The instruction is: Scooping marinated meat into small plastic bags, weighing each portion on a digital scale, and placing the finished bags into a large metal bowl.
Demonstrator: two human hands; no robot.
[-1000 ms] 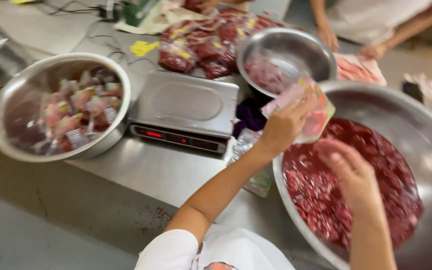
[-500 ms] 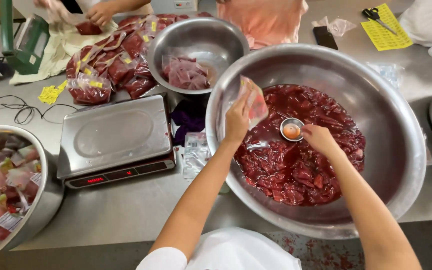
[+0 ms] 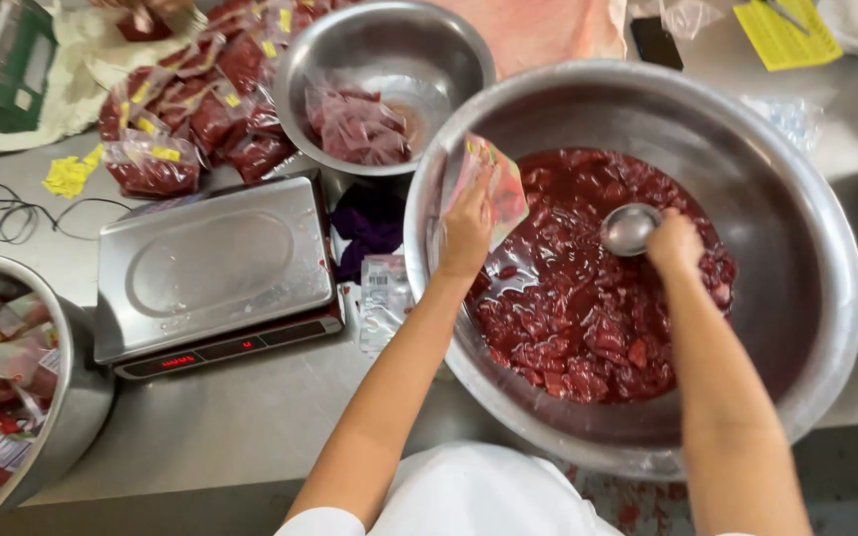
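**Both hands over the big bowl of red meat**

The left hand (image 3: 467,226) is closed on a small clear plastic pouch (image 3: 497,184) with a coloured label, holding it upright just inside the near-left wall of the large steel bowl (image 3: 806,288). The right hand (image 3: 675,243) is wrapped around the handle of a small metal ladle (image 3: 630,229), whose round cup sits just above the chopped red meat (image 3: 588,308) in dark liquid that covers the bowl's bottom. Pouch and ladle are near each other but apart, with a strip of meat between them.

Left of the large bowl, on the steel surface (image 3: 250,417), stands a flat digital scale (image 3: 213,270) with a bare steel platter and a red-lit display on its near edge. Between scale and bowl lie a few flat empty pouches (image 3: 384,298) and a dark purple cloth (image 3: 371,223). Behind them a medium steel bowl (image 3: 350,60) holds a filled pouch or two of red meat. Further back on the left, a heap of filled, sealed pouches (image 3: 191,124) with yellow labels rests on the surface, next to loose yellow stickers (image 3: 70,175) and a black cable (image 3: 22,213). At the near-left edge another steel bowl (image 3: 76,397) is packed with filled pouches. A yellow sheet (image 3: 785,35) lies at the far right.
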